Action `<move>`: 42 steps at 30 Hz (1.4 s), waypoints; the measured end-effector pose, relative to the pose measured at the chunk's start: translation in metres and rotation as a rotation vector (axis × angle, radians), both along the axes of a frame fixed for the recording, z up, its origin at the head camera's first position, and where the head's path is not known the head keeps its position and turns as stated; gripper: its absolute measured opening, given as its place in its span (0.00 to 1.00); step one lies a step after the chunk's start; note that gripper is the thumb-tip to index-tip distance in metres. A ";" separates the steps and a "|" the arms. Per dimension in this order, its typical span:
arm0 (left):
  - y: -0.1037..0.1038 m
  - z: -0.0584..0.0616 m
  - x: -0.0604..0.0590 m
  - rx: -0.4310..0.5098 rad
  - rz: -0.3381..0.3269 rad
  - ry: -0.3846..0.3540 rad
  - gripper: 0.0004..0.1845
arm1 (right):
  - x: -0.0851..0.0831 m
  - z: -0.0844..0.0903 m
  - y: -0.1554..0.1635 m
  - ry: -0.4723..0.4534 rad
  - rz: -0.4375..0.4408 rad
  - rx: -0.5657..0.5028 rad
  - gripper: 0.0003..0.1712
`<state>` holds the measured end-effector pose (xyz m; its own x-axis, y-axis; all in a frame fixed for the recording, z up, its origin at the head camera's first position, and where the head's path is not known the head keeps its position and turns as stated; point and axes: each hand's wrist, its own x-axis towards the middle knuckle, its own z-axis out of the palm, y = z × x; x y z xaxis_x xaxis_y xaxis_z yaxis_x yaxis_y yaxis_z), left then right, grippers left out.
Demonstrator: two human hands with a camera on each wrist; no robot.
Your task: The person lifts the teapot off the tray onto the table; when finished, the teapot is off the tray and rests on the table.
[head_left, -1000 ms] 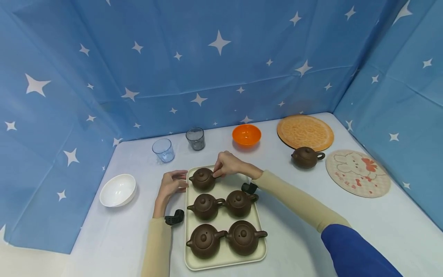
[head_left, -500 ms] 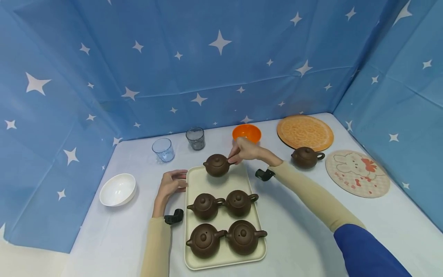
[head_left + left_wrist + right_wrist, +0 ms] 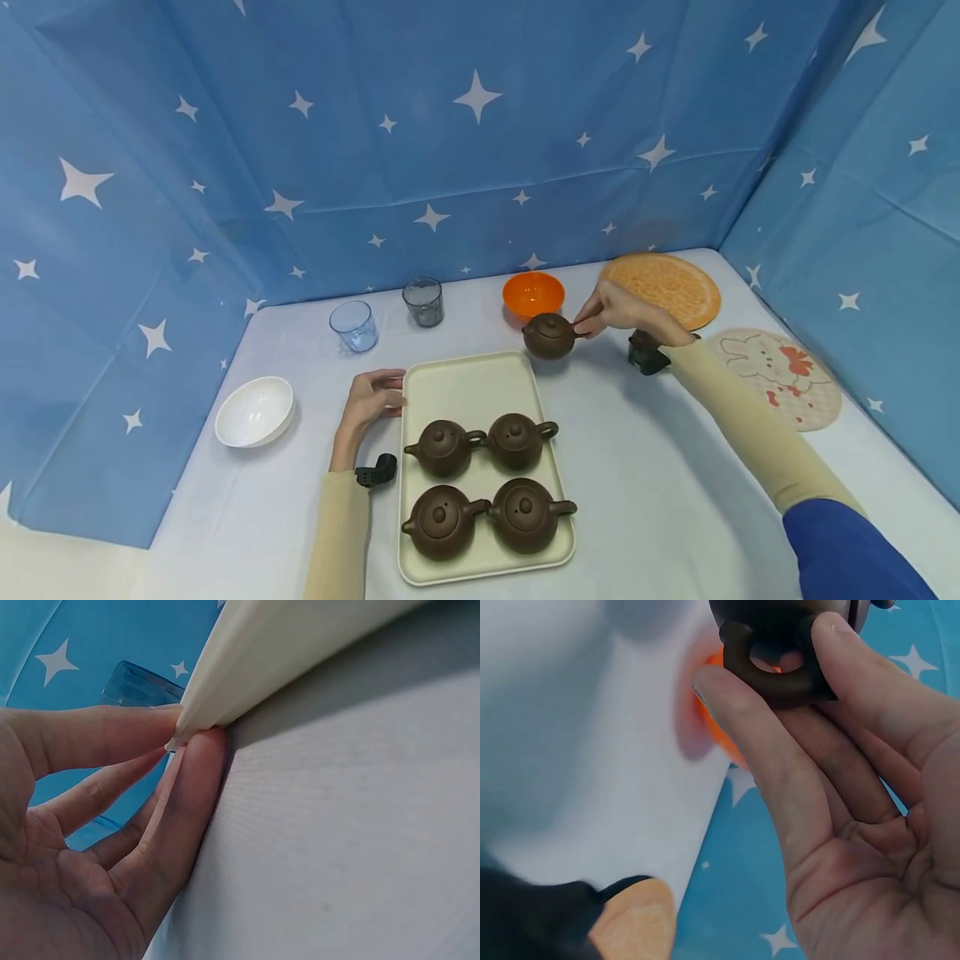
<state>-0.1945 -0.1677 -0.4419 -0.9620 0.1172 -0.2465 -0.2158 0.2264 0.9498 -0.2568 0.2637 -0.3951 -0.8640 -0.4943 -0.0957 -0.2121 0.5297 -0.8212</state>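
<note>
My right hand [image 3: 621,307] pinches the loop handle [image 3: 780,690] of a small brown clay teapot [image 3: 548,337], thumb on one side and fingers on the other. This teapot hangs over the table just past the cream tray's far right corner, in front of the orange bowl [image 3: 533,295]. At the left rim of the cream tray [image 3: 468,382], my left hand [image 3: 367,400] pinches the edge between thumb and finger [image 3: 202,769]. Several brown teapots stand in pairs on the tray, among them a rear left one [image 3: 444,450] and a larger front right one [image 3: 527,515].
Behind my right wrist another brown teapot is mostly hidden. A blue glass [image 3: 354,326] and a grey glass [image 3: 424,301] stand at the back; a white bowl [image 3: 256,412] sits left. An orange round mat [image 3: 667,287] and a rabbit mat [image 3: 780,379] lie at right.
My right hand has lifted the teapot from the tray's far left part and carried it rightward, past the tray's edge. My left hand has stayed at the rim.
</note>
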 end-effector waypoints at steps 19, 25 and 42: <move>-0.007 -0.035 -0.014 -0.036 0.048 0.029 0.29 | 0.002 -0.026 0.010 0.034 0.010 0.064 0.08; -0.006 -0.035 -0.015 -0.039 0.041 0.028 0.29 | 0.005 -0.029 0.009 0.021 0.025 0.092 0.08; -0.005 -0.031 -0.011 -0.014 0.036 0.037 0.29 | 0.005 -0.018 0.002 0.184 -0.062 0.142 0.12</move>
